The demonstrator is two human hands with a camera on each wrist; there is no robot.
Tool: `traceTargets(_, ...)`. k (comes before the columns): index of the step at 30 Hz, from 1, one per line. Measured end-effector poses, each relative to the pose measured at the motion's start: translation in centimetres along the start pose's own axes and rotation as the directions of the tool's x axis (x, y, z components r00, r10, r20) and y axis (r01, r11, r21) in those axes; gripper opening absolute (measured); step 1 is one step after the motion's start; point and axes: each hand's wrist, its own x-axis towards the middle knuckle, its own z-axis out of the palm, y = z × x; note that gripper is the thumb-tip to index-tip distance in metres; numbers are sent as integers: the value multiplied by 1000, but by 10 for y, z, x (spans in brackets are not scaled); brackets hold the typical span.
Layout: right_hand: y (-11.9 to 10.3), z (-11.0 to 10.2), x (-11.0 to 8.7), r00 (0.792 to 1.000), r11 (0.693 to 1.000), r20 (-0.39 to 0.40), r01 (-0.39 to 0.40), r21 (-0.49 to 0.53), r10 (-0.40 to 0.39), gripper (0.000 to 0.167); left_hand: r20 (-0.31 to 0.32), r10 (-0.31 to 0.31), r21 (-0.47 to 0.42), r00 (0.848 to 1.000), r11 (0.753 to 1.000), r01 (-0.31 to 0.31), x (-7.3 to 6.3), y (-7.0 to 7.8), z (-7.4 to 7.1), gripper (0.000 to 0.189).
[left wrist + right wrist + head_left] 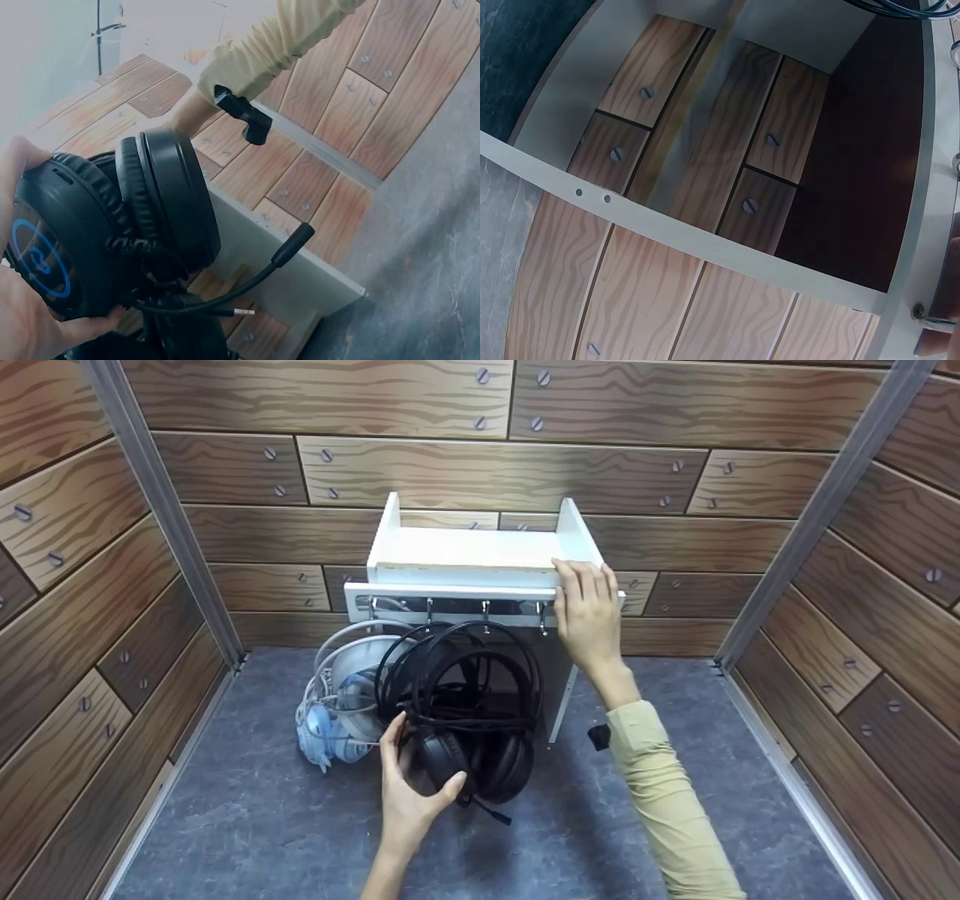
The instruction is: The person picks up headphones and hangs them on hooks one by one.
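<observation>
Plank-patterned walls [495,472] stand on 3 sides of a dark grey surface [247,825]. Near the middle, a black headset [511,761] is below the hooks [486,615] of a white rack [476,547]; the left hand [409,799] holds 1 ear cup [71,232] between thumb and fingers. Its cable [480,725] loops across the front, and a microphone [292,244] juts out past the cups. More black parts show behind it; I cannot tell whether they are a 2nd headset. Just to the left is a blue headset [322,731] with white cable loops. 4 hooks line the rail [457,591]. Across its right end lies the right hand [589,619], fingers extended over the shelf's edge. Beyond it runs a khaki sleeve [667,802].
</observation>
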Motion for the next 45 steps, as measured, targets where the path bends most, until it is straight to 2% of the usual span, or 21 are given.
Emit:
traceTargets(8,-1,-1,1,1000,1000,5,-3,-12,3,39,-38,2,61,999,998,0,1,-3,11,104)
traceTargets(14,0,-2,1,1000,1000,5,-3,-17,3,39,-63,24,96,998,995,-18,-4,-9,22,105)
traceTargets(23,-1,-1,-1,1000,1000,9,-2,-13,2,40,-116,72,229,991,972,-44,-15,-31,45,116)
traceTargets(27,-1,-2,-1,1000,1000,7,-4,-13,4,40,-117,105,305,987,950,-65,-18,-38,51,116)
traceTargets(33,-1,-2,1,1000,1000,6,-3,-6,3,40,-119,127,426,985,903,-65,-20,-40,54,114)
traceTargets(40,0,-1,1,1000,1000,-3,-4,-7,4,39,-45,187,546,981,827,-133,-19,-38,48,118)
traceTargets(43,0,-1,0,1000,1000,6,-3,-10,3,40,-17,168,549,986,826,-131,-21,-34,41,117)
traceTargets(45,-1,0,0,1000,1000,8,-2,-10,2,40,-6,134,532,991,840,-110,-22,-32,36,115)
